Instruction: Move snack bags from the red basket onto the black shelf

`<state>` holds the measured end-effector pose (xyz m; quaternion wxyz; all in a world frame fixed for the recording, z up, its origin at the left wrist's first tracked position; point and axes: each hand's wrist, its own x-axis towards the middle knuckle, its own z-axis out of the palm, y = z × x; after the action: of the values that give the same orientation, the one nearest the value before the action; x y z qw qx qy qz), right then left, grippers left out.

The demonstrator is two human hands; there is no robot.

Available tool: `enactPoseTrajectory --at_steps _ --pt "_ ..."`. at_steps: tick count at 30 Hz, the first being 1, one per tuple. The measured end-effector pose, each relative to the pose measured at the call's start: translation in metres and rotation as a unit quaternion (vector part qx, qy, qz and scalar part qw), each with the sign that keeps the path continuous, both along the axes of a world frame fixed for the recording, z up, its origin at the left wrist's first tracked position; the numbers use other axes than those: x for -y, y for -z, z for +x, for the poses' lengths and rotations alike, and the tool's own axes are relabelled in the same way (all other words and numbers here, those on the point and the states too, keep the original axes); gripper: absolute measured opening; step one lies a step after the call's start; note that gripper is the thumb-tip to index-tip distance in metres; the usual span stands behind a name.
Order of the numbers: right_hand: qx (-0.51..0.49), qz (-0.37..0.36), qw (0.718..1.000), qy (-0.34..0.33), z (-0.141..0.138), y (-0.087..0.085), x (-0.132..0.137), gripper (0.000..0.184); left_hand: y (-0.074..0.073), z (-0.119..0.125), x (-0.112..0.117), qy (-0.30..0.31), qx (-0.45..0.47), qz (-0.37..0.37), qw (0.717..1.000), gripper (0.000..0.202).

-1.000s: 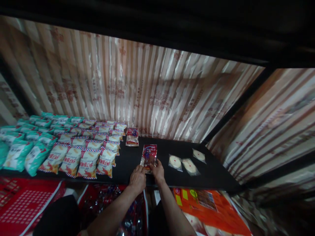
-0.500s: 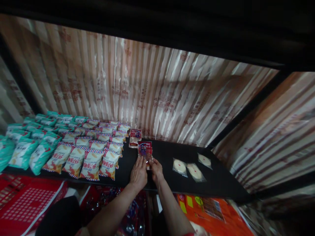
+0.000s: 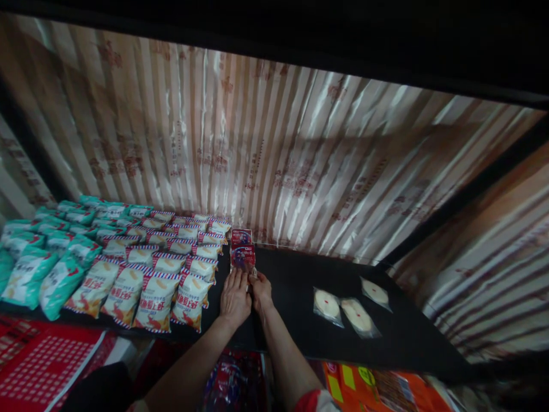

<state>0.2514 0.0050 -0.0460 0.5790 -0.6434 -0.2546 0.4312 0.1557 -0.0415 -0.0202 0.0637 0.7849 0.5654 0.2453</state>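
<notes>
A small red and purple snack packet [image 3: 242, 256] lies at the back of the black shelf [image 3: 291, 292], overlapping the front of another red packet [image 3: 241, 236] by the back wall. My left hand [image 3: 237, 294] grips its lower left part, fingers stretched over the film and thumb hidden. On its lower right edge, the curled fingers of my right hand [image 3: 261, 290] hold the same packet. Just left of my hands stand rows of white snack bags [image 3: 189, 297] with striped edges.
Teal snack bags [image 3: 32, 274] fill the shelf's left end. Flat round pieces in clear wrap [image 3: 326, 304] lie to the right. Below the front edge are a red basket [image 3: 47, 360], dark shiny packets [image 3: 231, 380] and an orange package [image 3: 381, 389]. A dark beam [image 3: 300, 28] crosses overhead.
Both hands have slid the held packet left and slightly back, so it now covers the lower part of the packet behind it. The camera view has shifted a little.
</notes>
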Motion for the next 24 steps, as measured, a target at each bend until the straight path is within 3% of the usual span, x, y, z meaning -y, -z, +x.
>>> enactPoseTrajectory --at_steps 9,14,20,24 --pt "0.055 -0.020 0.998 -0.015 -0.003 0.004 -0.009 0.048 0.008 -0.004 -0.013 -0.020 -0.019 -0.002 1.000 0.054" --pt "0.174 -0.047 0.983 -0.047 -0.002 0.001 -0.006 0.050 0.020 -0.005 -0.018 -0.031 -0.019 0.029 0.999 0.051" --pt "0.361 -0.082 0.924 -0.093 -0.008 -0.020 0.010 0.041 0.029 -0.004 -0.018 -0.032 -0.018 0.038 0.999 0.049" --pt "0.485 -0.113 0.865 -0.067 -0.014 -0.029 0.018 0.036 0.034 -0.005 -0.017 -0.030 -0.016 0.035 0.999 0.046"
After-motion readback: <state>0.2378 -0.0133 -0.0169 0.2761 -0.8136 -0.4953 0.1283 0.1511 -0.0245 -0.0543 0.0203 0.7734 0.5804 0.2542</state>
